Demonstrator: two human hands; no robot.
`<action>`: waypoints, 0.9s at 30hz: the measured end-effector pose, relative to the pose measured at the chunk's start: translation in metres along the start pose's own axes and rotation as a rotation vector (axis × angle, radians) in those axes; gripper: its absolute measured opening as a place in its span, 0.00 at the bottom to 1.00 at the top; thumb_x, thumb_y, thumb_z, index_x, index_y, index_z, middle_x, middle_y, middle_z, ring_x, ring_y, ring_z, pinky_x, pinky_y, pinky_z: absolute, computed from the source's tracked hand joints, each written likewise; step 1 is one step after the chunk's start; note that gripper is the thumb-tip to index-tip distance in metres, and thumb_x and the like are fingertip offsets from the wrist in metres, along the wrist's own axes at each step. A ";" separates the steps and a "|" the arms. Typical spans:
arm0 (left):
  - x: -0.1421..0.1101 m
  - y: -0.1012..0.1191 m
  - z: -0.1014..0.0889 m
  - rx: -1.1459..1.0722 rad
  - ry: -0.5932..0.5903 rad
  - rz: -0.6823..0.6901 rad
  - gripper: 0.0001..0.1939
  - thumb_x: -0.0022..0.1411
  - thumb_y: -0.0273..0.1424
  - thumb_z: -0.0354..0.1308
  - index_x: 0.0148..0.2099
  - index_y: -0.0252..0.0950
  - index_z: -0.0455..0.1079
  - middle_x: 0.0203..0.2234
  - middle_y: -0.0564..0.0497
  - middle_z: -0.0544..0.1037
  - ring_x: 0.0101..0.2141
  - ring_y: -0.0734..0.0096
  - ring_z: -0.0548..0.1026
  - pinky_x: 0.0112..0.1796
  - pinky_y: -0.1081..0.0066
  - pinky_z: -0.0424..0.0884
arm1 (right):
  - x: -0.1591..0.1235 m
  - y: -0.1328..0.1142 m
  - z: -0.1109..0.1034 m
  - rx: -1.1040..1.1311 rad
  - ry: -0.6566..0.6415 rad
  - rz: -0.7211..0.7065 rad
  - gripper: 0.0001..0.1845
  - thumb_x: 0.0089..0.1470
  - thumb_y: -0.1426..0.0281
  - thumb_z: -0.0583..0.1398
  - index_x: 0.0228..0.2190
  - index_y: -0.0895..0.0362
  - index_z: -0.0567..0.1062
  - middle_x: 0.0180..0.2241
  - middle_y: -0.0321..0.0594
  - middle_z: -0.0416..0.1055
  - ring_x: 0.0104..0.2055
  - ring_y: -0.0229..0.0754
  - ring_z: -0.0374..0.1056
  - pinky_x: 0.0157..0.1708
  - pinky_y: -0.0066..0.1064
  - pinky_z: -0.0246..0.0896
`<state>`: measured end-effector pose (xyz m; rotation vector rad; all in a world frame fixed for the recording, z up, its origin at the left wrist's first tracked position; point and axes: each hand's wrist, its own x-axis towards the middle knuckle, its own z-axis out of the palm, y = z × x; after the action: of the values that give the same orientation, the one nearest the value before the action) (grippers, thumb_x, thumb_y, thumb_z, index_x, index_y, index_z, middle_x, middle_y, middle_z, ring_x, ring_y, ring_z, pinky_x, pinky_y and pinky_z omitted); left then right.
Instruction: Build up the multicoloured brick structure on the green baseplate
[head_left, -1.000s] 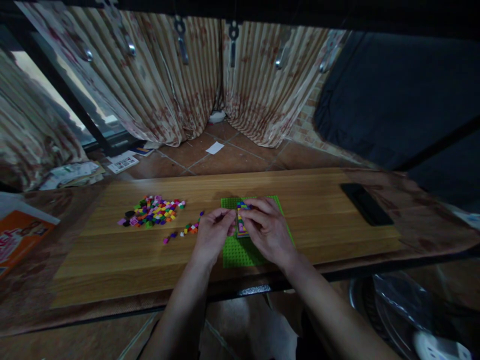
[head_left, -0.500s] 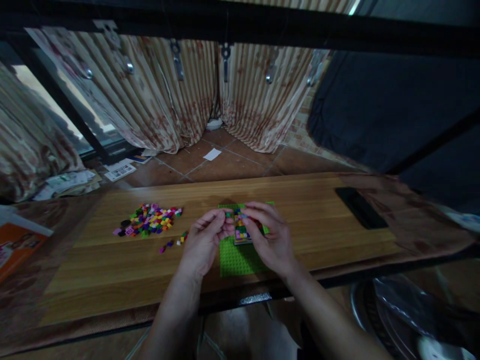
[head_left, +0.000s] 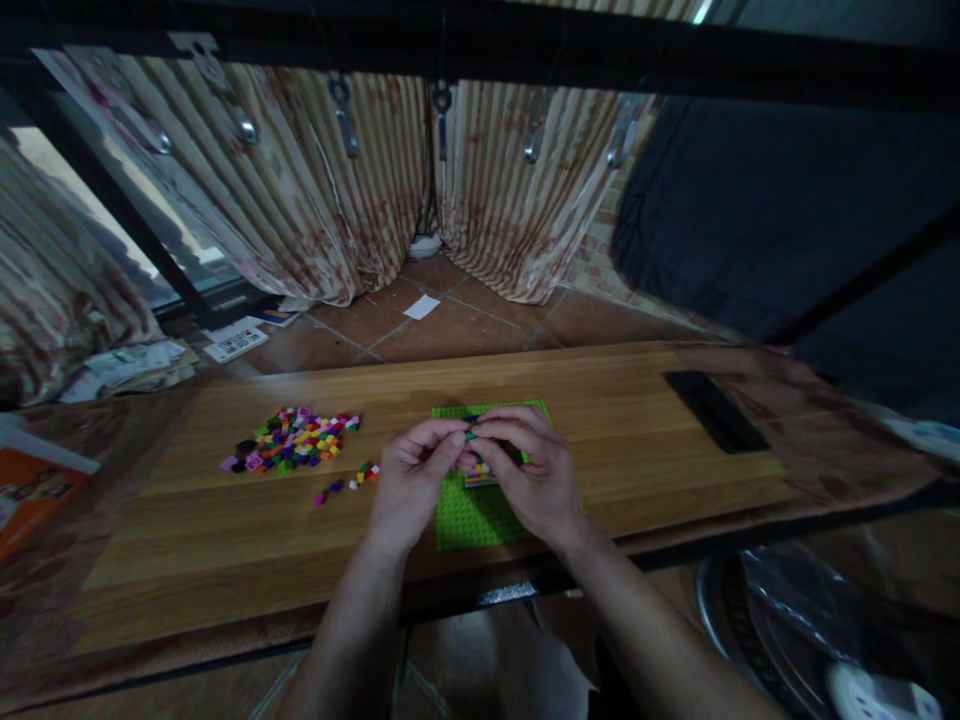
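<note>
- Currently, the left hand [head_left: 405, 490] and the right hand [head_left: 532, 475] meet above a green baseplate [head_left: 480, 522], near its far half.
- Left fingers: thumb and index drawn together, clamped on the near-left side of a small green brick [head_left: 470, 436].
- Right fingers: thumb and index tips also closed on this brick, from the opposite side. The exact contact of each fingertip is too small to resolve.
- Position of the brick: between the 2 hands, over the assembled block [head_left: 480, 479]. Whether it is seated on the block or held clear of it cannot be told.
- Completed portion, as judged: the block stands on the baseplate with multicoloured bricks in it. The hands cover most of its top, so the count of filled positions cannot be read.
- Remaining portion, as judged: much loose stock is unused. A large brick pile [head_left: 300, 440] lies on the left part of the table [head_left: 615, 395]; a small brick cluster [head_left: 365, 474] lies nearer the left hand, with 2 separate purple-toned bricks [head_left: 321, 498] just beside it.
- Baseplate: bare studs show at the near side.
- Other item: a black phone-like slab [head_left: 716, 411] lies at the right end, well apart from the hands.
</note>
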<state>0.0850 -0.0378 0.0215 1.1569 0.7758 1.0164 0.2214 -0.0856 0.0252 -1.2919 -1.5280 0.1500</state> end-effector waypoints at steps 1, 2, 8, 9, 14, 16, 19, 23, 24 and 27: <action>0.000 0.000 0.001 -0.001 0.006 -0.002 0.09 0.53 0.34 0.64 0.36 0.35 0.76 0.23 0.52 0.77 0.23 0.76 0.73 0.29 0.75 0.70 | 0.001 -0.001 -0.001 0.002 -0.009 0.000 0.04 0.56 0.71 0.61 0.33 0.50 0.77 0.37 0.36 0.74 0.42 0.42 0.69 0.42 0.37 0.65; 0.000 0.001 0.002 0.000 0.008 -0.008 0.09 0.53 0.34 0.65 0.36 0.35 0.76 0.23 0.52 0.77 0.23 0.76 0.73 0.29 0.75 0.70 | 0.001 -0.002 -0.002 0.001 -0.022 0.001 0.03 0.57 0.71 0.61 0.33 0.51 0.76 0.37 0.37 0.74 0.42 0.42 0.69 0.43 0.37 0.65; 0.001 0.004 0.001 0.011 0.070 -0.072 0.11 0.52 0.35 0.65 0.35 0.33 0.75 0.25 0.51 0.77 0.23 0.76 0.72 0.29 0.74 0.70 | 0.005 0.009 -0.013 -0.053 -0.030 0.011 0.03 0.58 0.70 0.59 0.34 0.52 0.74 0.40 0.39 0.72 0.45 0.43 0.68 0.47 0.40 0.63; 0.002 0.004 -0.001 0.020 0.103 -0.071 0.12 0.51 0.36 0.65 0.34 0.32 0.75 0.24 0.51 0.77 0.23 0.76 0.72 0.29 0.74 0.70 | 0.005 0.012 -0.015 -0.072 -0.029 0.014 0.03 0.58 0.70 0.59 0.34 0.52 0.74 0.40 0.39 0.72 0.45 0.44 0.67 0.47 0.41 0.63; 0.008 0.001 -0.017 0.097 0.259 -0.071 0.14 0.46 0.37 0.67 0.33 0.33 0.75 0.24 0.51 0.77 0.24 0.76 0.72 0.28 0.75 0.68 | 0.006 0.023 -0.020 -0.127 -0.073 0.008 0.04 0.57 0.71 0.59 0.33 0.51 0.75 0.43 0.40 0.70 0.48 0.46 0.66 0.49 0.43 0.63; 0.010 -0.001 -0.019 0.127 0.264 -0.069 0.14 0.46 0.37 0.67 0.32 0.33 0.75 0.24 0.51 0.77 0.25 0.75 0.72 0.28 0.75 0.69 | 0.005 0.022 -0.019 -0.132 -0.101 -0.006 0.04 0.57 0.71 0.59 0.34 0.51 0.75 0.43 0.40 0.70 0.48 0.46 0.66 0.49 0.43 0.63; 0.010 -0.004 -0.015 0.146 0.219 -0.060 0.12 0.47 0.37 0.66 0.32 0.33 0.75 0.23 0.52 0.76 0.25 0.75 0.72 0.28 0.75 0.68 | 0.005 0.019 -0.015 -0.163 -0.149 -0.046 0.03 0.58 0.70 0.59 0.34 0.51 0.75 0.44 0.40 0.70 0.48 0.46 0.66 0.48 0.43 0.62; 0.009 -0.007 -0.008 0.171 0.160 -0.051 0.10 0.49 0.36 0.64 0.33 0.34 0.75 0.24 0.53 0.76 0.25 0.75 0.71 0.29 0.75 0.69 | 0.005 0.017 -0.011 -0.233 -0.185 -0.084 0.05 0.58 0.71 0.59 0.33 0.52 0.75 0.45 0.41 0.70 0.47 0.47 0.65 0.48 0.45 0.62; 0.009 -0.008 -0.008 0.178 0.153 -0.049 0.10 0.50 0.35 0.64 0.33 0.34 0.76 0.24 0.53 0.76 0.25 0.75 0.71 0.29 0.75 0.69 | 0.005 0.017 -0.010 -0.250 -0.186 -0.097 0.05 0.58 0.71 0.58 0.33 0.52 0.76 0.45 0.42 0.70 0.47 0.47 0.65 0.48 0.45 0.62; 0.008 -0.010 -0.007 0.192 0.133 -0.039 0.10 0.51 0.36 0.63 0.34 0.35 0.76 0.25 0.53 0.76 0.26 0.75 0.71 0.30 0.75 0.68 | 0.006 0.018 -0.009 -0.304 -0.192 -0.125 0.06 0.59 0.71 0.58 0.34 0.53 0.76 0.45 0.43 0.71 0.47 0.48 0.65 0.47 0.46 0.63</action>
<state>0.0844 -0.0284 0.0101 1.2409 1.0161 1.0104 0.2398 -0.0784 0.0206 -1.4456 -1.8437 -0.0422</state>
